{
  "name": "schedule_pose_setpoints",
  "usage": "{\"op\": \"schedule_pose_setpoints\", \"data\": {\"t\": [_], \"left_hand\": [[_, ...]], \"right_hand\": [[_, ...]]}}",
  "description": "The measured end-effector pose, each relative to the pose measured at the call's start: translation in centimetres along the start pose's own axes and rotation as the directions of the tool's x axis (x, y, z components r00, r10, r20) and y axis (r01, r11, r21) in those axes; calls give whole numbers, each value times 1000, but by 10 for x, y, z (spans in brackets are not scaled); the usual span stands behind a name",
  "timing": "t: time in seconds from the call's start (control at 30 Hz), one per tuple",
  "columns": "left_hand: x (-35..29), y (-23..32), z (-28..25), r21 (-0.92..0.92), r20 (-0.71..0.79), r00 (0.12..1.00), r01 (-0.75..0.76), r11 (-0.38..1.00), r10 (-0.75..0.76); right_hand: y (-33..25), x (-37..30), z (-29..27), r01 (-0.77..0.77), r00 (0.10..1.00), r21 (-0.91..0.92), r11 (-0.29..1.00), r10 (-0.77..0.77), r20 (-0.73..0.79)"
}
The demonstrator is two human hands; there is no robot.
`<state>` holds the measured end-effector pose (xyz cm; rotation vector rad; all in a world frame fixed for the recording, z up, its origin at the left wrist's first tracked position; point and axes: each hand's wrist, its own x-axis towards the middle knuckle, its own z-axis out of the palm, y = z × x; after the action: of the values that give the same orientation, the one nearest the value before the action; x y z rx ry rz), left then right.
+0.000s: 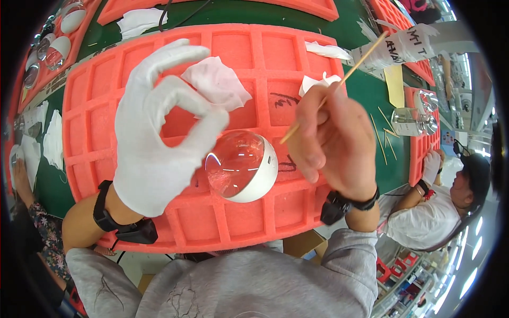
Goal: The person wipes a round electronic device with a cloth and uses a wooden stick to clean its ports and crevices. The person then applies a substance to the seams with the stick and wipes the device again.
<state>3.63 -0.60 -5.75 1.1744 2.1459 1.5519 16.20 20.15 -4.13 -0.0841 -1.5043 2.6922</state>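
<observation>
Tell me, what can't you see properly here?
In the head view:
Stick: its middle is hidden by the right hand.
Left hand: skin covered by a white glove.
Red tray: partly hidden behind the ball.
Top tray: cut off by the picture's edge.

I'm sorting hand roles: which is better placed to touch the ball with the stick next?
The right hand, likely: it grips the stick, whose lower end points toward the ball. The gloved left hand, beside the ball, holds no stick.

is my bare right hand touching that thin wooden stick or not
Touching. The head view shows the right hand gripping the wooden stick, which passes between thumb and fingers and sticks out on both sides.
</observation>
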Motion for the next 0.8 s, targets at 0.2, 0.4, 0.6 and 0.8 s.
{"op": "schedule_pose_setpoints", "data": {"t": [0.2, 0.4, 0.6, 0.8], "left_hand": [[-4, 9, 8, -37, 458, 885, -75, 997, 83], [-8, 9, 27, 22, 368, 919, -164, 986, 145], [-28, 3, 37, 142, 417, 890, -264, 954, 184], [-17, 22, 26, 233, 442, 847, -425, 874, 294]], "right_hand": [[11, -9, 21, -170, 981, -178, 969, 149, -128], [11, -12, 27, -156, 978, -250, 956, 114, -177], [13, -16, 19, 81, 995, -327, 942, -57, 83], [15, -15, 9, 79, 997, -237, 968, -75, 25]]}}
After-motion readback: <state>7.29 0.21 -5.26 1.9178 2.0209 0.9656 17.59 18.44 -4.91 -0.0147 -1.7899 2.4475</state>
